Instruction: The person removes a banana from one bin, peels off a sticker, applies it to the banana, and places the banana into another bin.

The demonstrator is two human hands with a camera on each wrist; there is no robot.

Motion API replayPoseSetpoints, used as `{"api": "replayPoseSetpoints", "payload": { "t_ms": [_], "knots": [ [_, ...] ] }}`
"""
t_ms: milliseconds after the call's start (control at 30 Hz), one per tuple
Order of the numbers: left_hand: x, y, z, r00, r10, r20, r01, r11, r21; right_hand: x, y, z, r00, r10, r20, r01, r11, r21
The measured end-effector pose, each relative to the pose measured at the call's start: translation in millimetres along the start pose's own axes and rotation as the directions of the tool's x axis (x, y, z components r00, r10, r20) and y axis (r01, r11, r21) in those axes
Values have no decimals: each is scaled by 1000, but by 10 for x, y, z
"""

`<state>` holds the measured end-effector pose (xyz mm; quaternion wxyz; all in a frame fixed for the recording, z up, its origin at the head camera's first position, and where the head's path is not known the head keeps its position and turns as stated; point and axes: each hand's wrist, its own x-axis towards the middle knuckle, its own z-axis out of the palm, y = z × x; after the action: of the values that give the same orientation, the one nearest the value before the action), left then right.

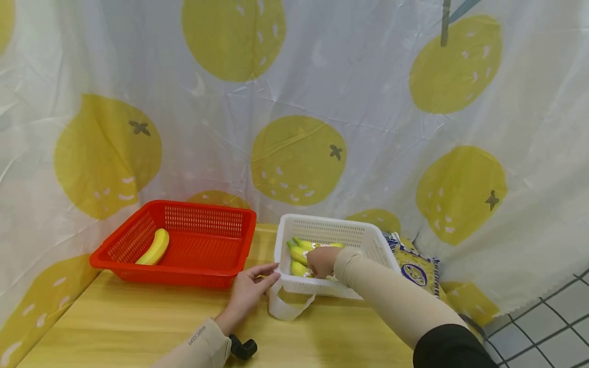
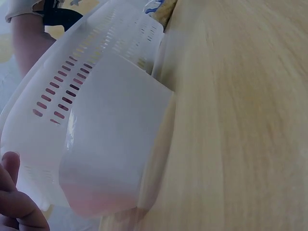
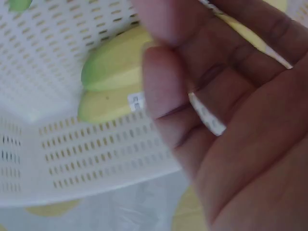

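Note:
My right hand (image 1: 322, 260) reaches down into the white basket (image 1: 391, 255), fingers bent over several yellow bananas with green tips. In the right wrist view its fingertips overlap the end of a banana (image 3: 118, 62). A second banana (image 3: 108, 106) with a small white label lies alongside. I cannot tell whether the fingers grip one. My left hand (image 1: 250, 289) rests at the white basket's near left corner, fingertips at the rim. A white strap or flap (image 1: 287, 309) hangs from the basket's front. One banana (image 1: 156, 248) lies in the left part of the red basket (image 1: 179, 276).
Right of the white basket lies a yellow and blue printed packet (image 1: 418, 271). A black curved object (image 1: 243, 348) shows by the left wrist. Behind the wooden table (image 1: 161, 317) hangs a fruit-print curtain (image 1: 299, 97).

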<state>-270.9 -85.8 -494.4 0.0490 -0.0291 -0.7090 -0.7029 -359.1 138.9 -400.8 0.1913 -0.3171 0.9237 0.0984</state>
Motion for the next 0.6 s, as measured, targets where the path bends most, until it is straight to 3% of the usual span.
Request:
{"api": "replayPoseSetpoints", "payload": {
  "t_ms": [133,367,500,600],
  "knots": [
    [-26,-19,2,1000,6,-3,-6,1000,-6,74,-83,54,998,-19,-65,10,990,-141],
    [-62,-45,19,1000,21,-5,-21,1000,-1,126,-118,85,994,42,-105,-75,939,-335],
    [-55,-24,23,1000,7,-5,-7,1000,-4,116,-102,51,989,91,-120,-129,922,-365],
    [-44,-5,18,1000,4,-3,-4,1000,-4,93,-59,-1,984,100,-150,-144,935,-323]
  ]
}}
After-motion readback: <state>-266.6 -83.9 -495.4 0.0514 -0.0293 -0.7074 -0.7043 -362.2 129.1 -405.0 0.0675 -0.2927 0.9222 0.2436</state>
